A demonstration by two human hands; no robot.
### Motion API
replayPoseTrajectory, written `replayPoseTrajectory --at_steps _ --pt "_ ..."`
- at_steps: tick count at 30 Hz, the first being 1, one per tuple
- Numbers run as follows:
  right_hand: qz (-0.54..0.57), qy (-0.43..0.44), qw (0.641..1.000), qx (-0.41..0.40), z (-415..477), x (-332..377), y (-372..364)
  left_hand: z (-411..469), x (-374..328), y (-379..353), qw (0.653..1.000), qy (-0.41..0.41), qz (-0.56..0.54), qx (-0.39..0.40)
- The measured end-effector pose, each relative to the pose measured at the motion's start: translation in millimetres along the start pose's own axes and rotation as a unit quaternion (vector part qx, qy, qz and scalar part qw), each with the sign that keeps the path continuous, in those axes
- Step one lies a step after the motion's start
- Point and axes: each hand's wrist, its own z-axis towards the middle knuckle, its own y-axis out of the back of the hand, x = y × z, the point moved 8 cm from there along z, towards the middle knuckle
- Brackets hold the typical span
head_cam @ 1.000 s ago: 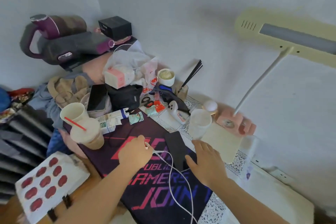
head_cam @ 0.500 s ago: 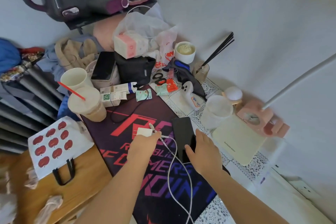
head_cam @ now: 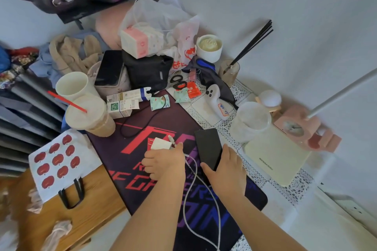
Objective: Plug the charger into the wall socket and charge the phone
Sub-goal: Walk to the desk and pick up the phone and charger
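Note:
A white charger block [head_cam: 160,143] with two metal prongs pointing left sits on the dark desk mat [head_cam: 146,128]. My left hand [head_cam: 165,161] holds it from below, with the cable's plug end [head_cam: 172,139] sticking out beside it. The white cable [head_cam: 194,199] loops down the mat toward me. A black phone [head_cam: 208,147] lies screen up at the mat's right edge, and my right hand [head_cam: 224,171] grips its lower end. A white wall socket [head_cam: 353,208] shows low on the wall at the right.
Two paper cups [head_cam: 85,108], small boxes, a black pouch [head_cam: 146,73], a second dark phone [head_cam: 109,67], a clear cup [head_cam: 252,120], a cream notebook [head_cam: 273,159] and a pink lamp base [head_cam: 302,130] crowd the desk. An apple-print bag [head_cam: 61,161] lies at the left.
The view has tilted down and moved closer. The charger block now shows above my left hand. My right hand has slid onto the black phone's lower end and taken hold of it.

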Motion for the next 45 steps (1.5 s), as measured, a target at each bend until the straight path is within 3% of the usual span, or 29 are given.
replayPoseTrajectory --at_steps 8,20,28,39,43,45 --pt "-0.013 -0.026 1.000 -0.012 2 1 -2 4 -10 6 0.994 -0.109 0.017 -0.015" --pt "0.063 -0.053 0.994 -0.069 -3 11 3 11 -17 10 0.988 -0.141 0.062 0.033" --pt "0.122 -0.074 0.989 -0.037 -6 11 -3 13 -28 9 0.980 -0.187 0.072 0.002" --pt "0.145 -0.110 0.982 -0.053 -11 5 -12 20 -36 7 0.948 -0.297 0.110 0.010" --pt "0.153 -0.127 0.978 -0.069 -17 0 -14 8 -43 3 0.904 -0.416 0.092 0.045" --pt "0.166 -0.135 0.974 -0.075 -20 -4 -15 3 -41 0 0.896 -0.434 0.062 0.078"
